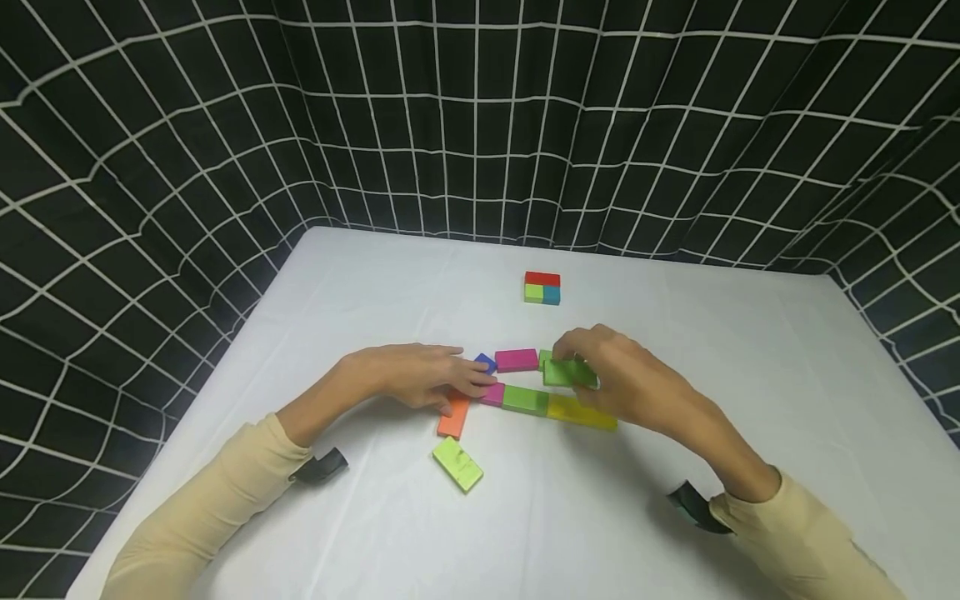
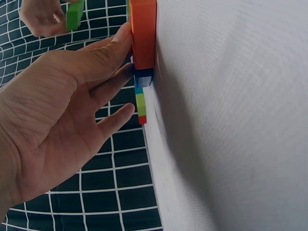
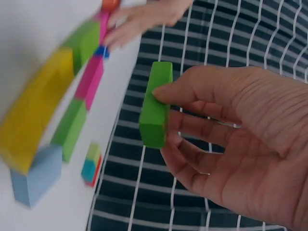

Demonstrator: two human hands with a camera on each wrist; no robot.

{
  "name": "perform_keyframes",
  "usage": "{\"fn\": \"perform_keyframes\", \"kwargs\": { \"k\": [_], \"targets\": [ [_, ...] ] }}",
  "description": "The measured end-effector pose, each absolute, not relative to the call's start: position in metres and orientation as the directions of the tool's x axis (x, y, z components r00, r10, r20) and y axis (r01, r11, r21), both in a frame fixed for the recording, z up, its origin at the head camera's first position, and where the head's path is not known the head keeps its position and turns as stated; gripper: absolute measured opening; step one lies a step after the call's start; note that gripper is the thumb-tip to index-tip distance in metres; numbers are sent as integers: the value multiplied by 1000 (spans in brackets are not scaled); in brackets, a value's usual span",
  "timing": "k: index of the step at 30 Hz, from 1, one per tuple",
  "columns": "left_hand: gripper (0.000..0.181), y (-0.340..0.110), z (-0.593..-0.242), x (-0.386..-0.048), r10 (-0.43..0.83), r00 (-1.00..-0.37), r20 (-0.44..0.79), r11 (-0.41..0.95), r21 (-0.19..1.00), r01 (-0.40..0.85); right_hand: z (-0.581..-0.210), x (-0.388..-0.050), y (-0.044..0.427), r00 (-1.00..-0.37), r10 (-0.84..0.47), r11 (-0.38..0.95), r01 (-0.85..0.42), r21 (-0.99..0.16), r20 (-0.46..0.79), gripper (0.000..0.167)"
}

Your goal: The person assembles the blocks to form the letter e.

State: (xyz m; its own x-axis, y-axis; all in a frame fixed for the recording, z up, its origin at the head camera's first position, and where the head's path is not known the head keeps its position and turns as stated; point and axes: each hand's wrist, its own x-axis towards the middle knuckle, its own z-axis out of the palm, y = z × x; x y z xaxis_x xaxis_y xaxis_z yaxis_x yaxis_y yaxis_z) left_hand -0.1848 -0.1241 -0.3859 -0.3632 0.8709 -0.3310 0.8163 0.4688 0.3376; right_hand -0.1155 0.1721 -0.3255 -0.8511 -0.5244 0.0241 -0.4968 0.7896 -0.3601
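My right hand pinches a green block between thumb and fingers, lifted above the table. Beneath it runs a front row of a magenta block, a green block and a yellow block. Behind that row lie another magenta block and a further green block. My left hand has its fingers extended over the row's left end. Its thumb touches an orange block, and its fingertips are by a blue block.
A light blue block lies near the yellow one in the right wrist view. Nearer me is a lime block. Farther back sits a small red, lime and teal group. Dark grid-patterned curtain borders the white table.
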Motion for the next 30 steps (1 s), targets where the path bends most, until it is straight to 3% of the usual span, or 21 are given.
{"fn": "perform_keyframes", "kwargs": {
  "k": [6, 15, 21, 30],
  "targets": [
    [56, -125, -387, -186, 873, -360, -329, 463, 331, 822, -339, -90, 154, -746, -664, 705, -598, -381, -56, 40],
    [57, -127, -388, -186, 865, -373, -334, 481, 344, 807, -368, -71, 132, -589, -766, 633, -620, -464, -257, 37],
    [58, -126, -387, -187, 876, -362, -318, 460, 331, 824, -379, -67, 124, -551, -791, 601, -620, -505, -266, 34],
    [58, -126, -388, -187, 877, -360, -317, 459, 333, 824, -387, -65, 122, -557, -809, 570, -662, -488, -189, 25]
  ]
}}
